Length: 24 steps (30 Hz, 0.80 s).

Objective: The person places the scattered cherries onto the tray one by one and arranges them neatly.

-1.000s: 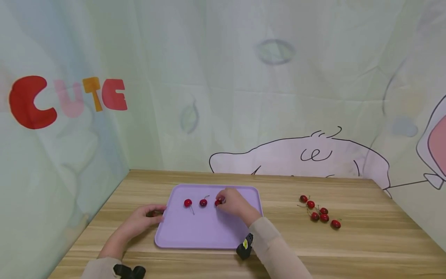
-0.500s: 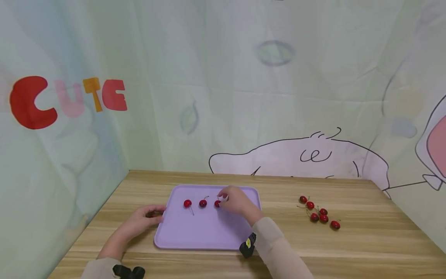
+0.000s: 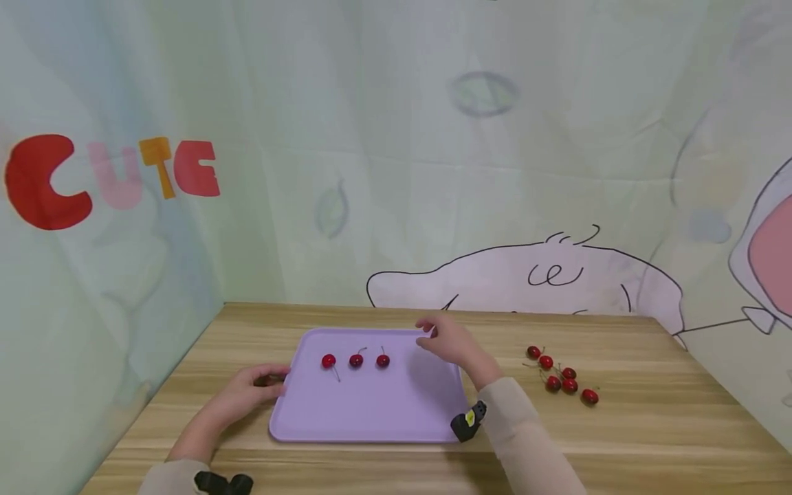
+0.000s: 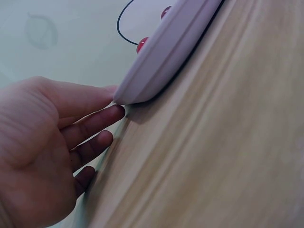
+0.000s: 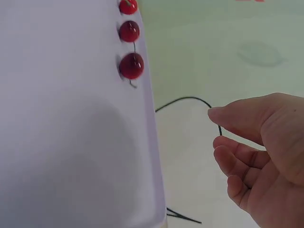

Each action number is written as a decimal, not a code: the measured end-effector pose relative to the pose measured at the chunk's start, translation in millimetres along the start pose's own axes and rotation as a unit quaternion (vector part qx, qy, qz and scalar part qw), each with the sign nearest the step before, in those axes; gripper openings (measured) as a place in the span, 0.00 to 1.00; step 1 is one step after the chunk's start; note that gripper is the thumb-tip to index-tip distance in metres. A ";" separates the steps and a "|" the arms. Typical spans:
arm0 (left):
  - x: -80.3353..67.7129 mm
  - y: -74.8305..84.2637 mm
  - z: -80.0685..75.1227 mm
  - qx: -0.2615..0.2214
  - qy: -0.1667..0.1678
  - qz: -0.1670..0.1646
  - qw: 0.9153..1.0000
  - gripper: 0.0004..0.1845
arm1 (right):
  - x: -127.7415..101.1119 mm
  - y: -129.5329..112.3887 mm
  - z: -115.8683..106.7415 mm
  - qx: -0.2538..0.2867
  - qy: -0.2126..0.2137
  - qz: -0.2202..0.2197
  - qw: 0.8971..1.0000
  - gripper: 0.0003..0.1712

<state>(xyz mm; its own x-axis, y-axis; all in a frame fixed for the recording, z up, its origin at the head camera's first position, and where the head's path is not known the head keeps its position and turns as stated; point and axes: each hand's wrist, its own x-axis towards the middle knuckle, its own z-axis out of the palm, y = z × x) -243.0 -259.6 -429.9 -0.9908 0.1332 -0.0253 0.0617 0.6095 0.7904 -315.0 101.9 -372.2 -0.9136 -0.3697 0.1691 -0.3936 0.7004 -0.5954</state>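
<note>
In the head view, a lilac tray (image 3: 365, 412) lies on the wooden table with 3 red cherries in a row: a left cherry (image 3: 328, 361), a middle cherry (image 3: 355, 360) and a right cherry (image 3: 383, 361), stems attached. My left hand (image 3: 247, 392) touches the tray's left edge with thumb and fingertips, the other fingers loosely bent, as the left wrist view also shows. Above the tray's back right corner hovers my right hand (image 3: 452, 340), apart from the cherries. Its thumb and fingers stand slightly apart in the right wrist view, holding nothing.
Several more cherries (image 3: 569, 386) lie in a loose cluster on the table (image 3: 650, 440), right of the tray. A printed curtain (image 3: 421, 165) stands behind and along the sides of the table. Each wrist carries a small black device.
My right hand has let go of the third cherry, which now rests on the tray with its stem up. The hand has drawn back to the right. My left hand stays at the tray's edge.
</note>
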 end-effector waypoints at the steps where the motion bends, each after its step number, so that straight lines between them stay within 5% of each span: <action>1: -0.1 -0.6 -0.2 0.001 0.001 0.000 1.000 0.23 | -1.1 2.8 -3.0 0.002 0.004 -0.001 1.000 0.15; 24: -1.7 1.3 -2.3 0.003 0.001 0.001 1.000 0.23 | -44.4 93.9 -77.3 -0.027 0.051 0.095 0.994 0.19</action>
<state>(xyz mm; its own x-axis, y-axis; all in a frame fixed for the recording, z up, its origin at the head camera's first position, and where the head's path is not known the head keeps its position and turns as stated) -241.5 -260.8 -427.4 -0.9909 0.1327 -0.0235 0.0637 0.6144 0.7864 -319.2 231.3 -374.9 -0.9764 -0.1658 0.1381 -0.2154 0.7840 -0.5821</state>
